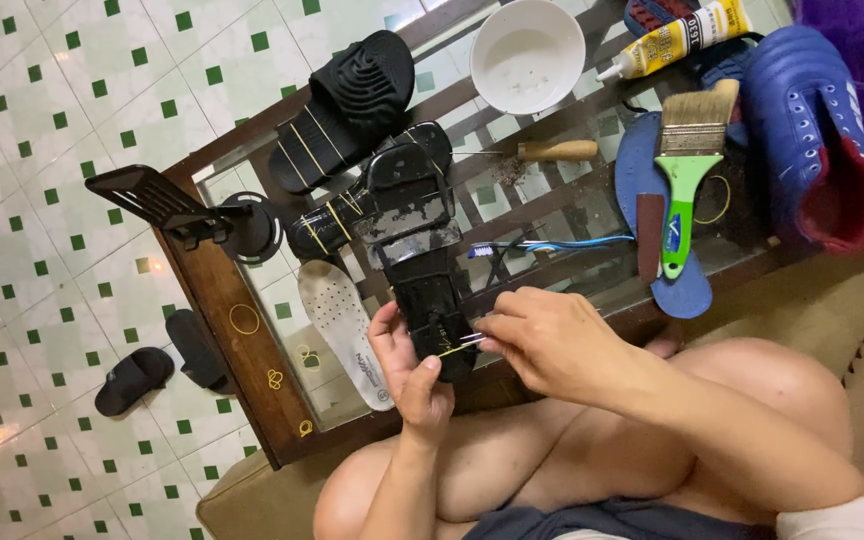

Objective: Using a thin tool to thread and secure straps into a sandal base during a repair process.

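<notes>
My left hand point(410, 365) grips the near end of a black sandal point(420, 235), held sole-up over the glass table. My right hand point(542, 335) pinches a yellow rubber band point(455, 348) stretched across the sandal's near end, fingers closed on it. Two more black sandals point(350, 105) lie farther on the table, wrapped with yellow rubber bands. A white insole point(344, 325) lies flat on the glass just left of my left hand.
On the wood-framed glass table point(227, 300) sit a white bowl point(527, 52), a glue tube point(677, 38), a green-handled brush point(687, 170), a toothbrush point(547, 246), a blue insole point(682, 290), a blue shoe point(812, 130) and a black phone stand point(187, 210). Black slippers point(132, 378) rest on the tiled floor.
</notes>
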